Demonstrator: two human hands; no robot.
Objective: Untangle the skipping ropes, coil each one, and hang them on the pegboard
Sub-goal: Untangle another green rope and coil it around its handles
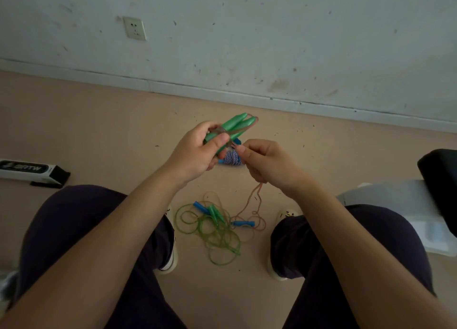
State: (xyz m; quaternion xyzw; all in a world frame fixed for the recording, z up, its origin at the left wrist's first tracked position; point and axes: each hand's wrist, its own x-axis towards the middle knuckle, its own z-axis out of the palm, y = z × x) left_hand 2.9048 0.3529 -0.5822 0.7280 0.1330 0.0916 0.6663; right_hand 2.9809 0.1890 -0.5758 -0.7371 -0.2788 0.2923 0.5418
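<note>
While left hand [197, 153] grips paired green handles [235, 126], right hand [267, 163] pinches the pink cord [257, 195] trailing into the floor tangle [217, 227]; pulling risks tightening knots, dragging the blue handle [242, 223]

I'm seeing the left hand [197, 150] covering the lower ends of the paired green plastic handles [237, 124]; the right hand [267, 165] is partly hiding a blue-and-white braided rope bundle [232, 158]; the black-and-white box [32, 171] is running off the left edge.

I see the beige floor [99, 121]; below my hands lie tangled green and pink ropes [217, 227] with blue handles; a boxed item [32, 171] sits far left.
</note>
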